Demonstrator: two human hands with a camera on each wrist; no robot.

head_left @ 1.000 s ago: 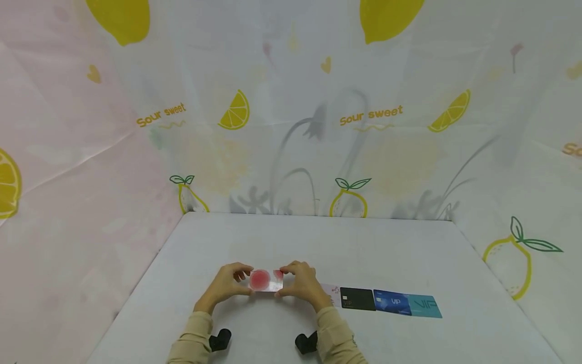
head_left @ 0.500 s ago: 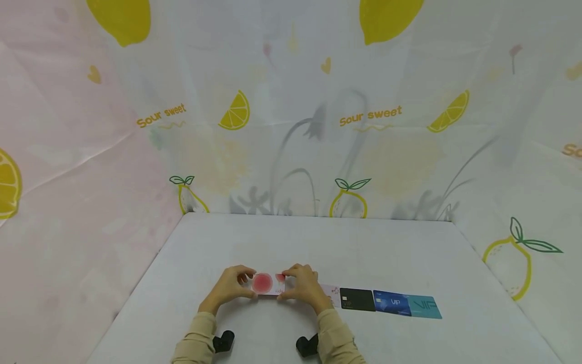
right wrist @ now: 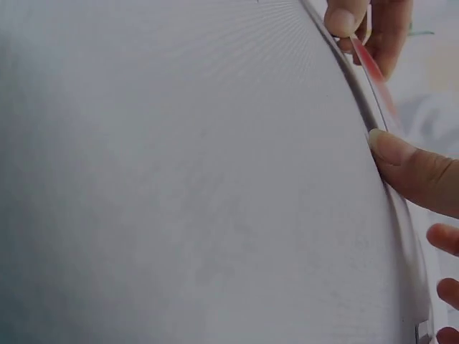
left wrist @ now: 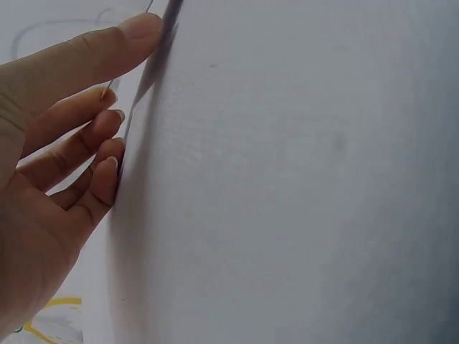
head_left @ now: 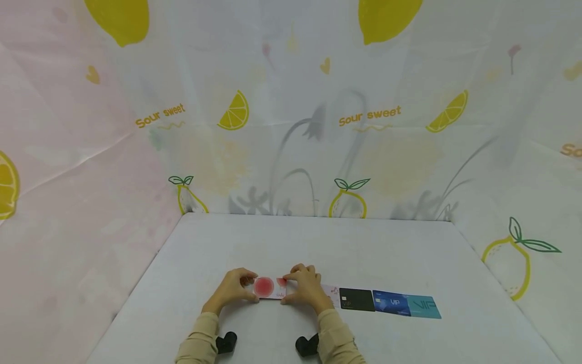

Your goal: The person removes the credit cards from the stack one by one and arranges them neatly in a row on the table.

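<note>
A white card with a red disc (head_left: 263, 286) lies low over the white table, held at its two short ends. My left hand (head_left: 231, 290) pinches the left end between thumb and fingers. At the right end, the thumb and index finger of my right hand (head_left: 305, 290) grip its corners. Just right of that hand, a pale card with pink marks (head_left: 330, 294) is partly hidden behind it. The left wrist view has the thumb (left wrist: 122, 43) at the card's thin edge. In the right wrist view, the red print (right wrist: 369, 68) shows between both hands.
From the pale card a row runs right: a black VIP card (head_left: 357, 299), a blue VIP card (head_left: 391, 302) and a teal VIP card (head_left: 425, 306). The table (head_left: 318, 242) meets a lemon-print cloth (head_left: 282, 151) behind. Black wrist devices (head_left: 307, 345) hang below the sleeves.
Both hands have brought the red-disc card slightly right and down toward the table and the row. The tilt has lessened. The other cards stay put.
</note>
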